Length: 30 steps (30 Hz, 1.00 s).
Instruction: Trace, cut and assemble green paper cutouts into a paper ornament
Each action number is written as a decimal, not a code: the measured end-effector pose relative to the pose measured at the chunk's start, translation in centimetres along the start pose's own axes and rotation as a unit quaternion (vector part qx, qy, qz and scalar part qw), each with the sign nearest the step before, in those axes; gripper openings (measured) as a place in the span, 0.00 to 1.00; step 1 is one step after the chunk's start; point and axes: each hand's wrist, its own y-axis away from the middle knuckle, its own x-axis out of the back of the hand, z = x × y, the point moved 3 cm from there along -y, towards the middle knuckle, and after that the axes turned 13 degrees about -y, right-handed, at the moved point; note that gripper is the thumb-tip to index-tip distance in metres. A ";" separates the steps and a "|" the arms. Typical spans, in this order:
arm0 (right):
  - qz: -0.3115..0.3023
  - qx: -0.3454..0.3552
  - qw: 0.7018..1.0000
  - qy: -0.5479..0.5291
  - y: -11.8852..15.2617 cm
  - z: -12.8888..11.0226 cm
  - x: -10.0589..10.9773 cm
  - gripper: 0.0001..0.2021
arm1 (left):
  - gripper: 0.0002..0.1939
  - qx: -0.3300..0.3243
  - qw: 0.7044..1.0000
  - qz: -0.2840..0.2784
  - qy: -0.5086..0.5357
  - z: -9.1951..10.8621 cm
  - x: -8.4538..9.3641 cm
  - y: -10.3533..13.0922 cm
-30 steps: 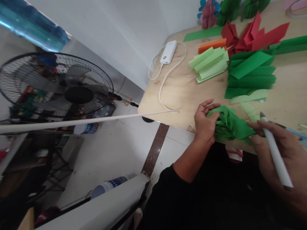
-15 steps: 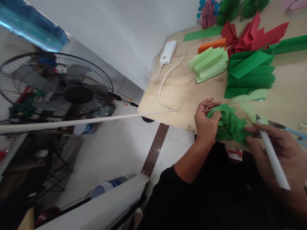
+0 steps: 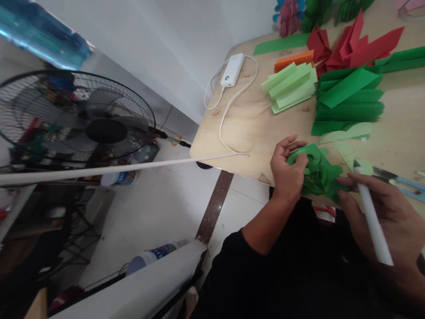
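Note:
Near the table's front edge, my left hand (image 3: 288, 170) is closed on a bunch of folded green paper (image 3: 320, 170), its thumb pressing on top. My right hand (image 3: 387, 208) holds a white pen-like stick with a dark tip (image 3: 372, 217), tucked between the fingers and pointing up and away from me. The thumb and forefinger of that hand meet at the right edge of the green paper. Light green paper pieces (image 3: 347, 153) and blue-handled scissors (image 3: 410, 181) lie just beyond my right hand.
On the wooden table (image 3: 245, 128) are a white power bank (image 3: 232, 70) with a looped cable, pale green folded strips (image 3: 290, 86), a dark green folded stack (image 3: 350, 102), red folded paper (image 3: 353, 48) and an orange strip (image 3: 292, 61). A black fan (image 3: 106, 130) stands at left.
My right hand and the white stick have shifted slightly left, the stick's lower end most. The left hand keeps its hold on the green paper. The view has moved a little.

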 end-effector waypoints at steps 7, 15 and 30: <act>-0.035 -0.038 0.997 -0.063 0.1 0.7 -0.4 0.20 | 0.19 -0.014 1.000 0.004 0.003 -0.2 -0.1 -0.1; -0.018 -0.029 0.999 -0.026 0.0 0.1 0.0 0.19 | 0.19 -0.015 0.999 0.009 0.027 -0.1 -0.2 0.1; -0.020 0.062 0.998 -0.005 0.2 -0.4 0.0 0.17 | 0.19 -0.034 0.997 0.016 0.062 -0.1 -0.2 0.5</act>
